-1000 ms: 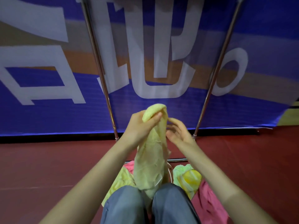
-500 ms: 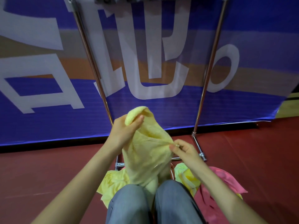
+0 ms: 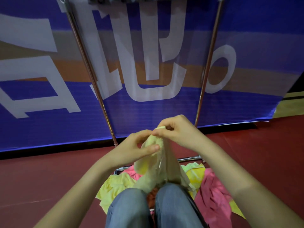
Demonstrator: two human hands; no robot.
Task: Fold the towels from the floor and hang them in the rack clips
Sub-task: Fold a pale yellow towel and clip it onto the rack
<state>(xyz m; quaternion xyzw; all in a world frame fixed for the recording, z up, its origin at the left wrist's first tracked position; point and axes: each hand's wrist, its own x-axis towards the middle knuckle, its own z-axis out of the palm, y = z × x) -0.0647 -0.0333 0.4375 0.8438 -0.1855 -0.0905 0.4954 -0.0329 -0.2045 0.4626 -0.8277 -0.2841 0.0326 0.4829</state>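
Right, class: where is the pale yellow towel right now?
In the head view, the pale yellow towel hangs at centre, held by the left hand and right hand, above the floor towels.

This looks like a sports hall or event venue rather than a home, though little of the room shows. A large blue banner [image 3: 49, 129] printed with oversized white letters and tan bands spans the back. The floor [image 3: 49, 178] is dark red matting, with pale wooden flooring [image 3: 294, 104] at the far right. A chrome rack [image 3: 208, 63] stands before the banner.
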